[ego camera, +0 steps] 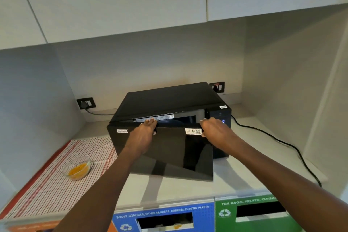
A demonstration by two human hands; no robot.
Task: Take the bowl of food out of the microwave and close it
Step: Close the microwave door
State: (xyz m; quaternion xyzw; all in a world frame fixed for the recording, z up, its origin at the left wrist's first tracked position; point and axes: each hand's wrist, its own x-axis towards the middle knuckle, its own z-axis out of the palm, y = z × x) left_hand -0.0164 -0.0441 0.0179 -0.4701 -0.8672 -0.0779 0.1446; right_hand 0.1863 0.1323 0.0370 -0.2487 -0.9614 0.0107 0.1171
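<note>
A black microwave (169,100) stands on the pale counter against the back wall. Its glossy black door (175,154) is hinged at the left and stands a little ajar, with a narrow gap showing along its top edge. My left hand (145,132) grips the door's top edge near the middle, fingers hooked over it. My right hand (212,128) holds the door's upper right corner beside the control panel. A clear glass bowl (79,168) with yellow food sits on the striped cloth at the left, apart from both hands.
A red-and-white striped cloth (47,190) covers the counter's left part. A black power cable (282,143) trails over the counter at the right. Wall sockets (86,102) sit behind the microwave. Blue (163,214) and green (254,211) waste bin labels line the front edge below.
</note>
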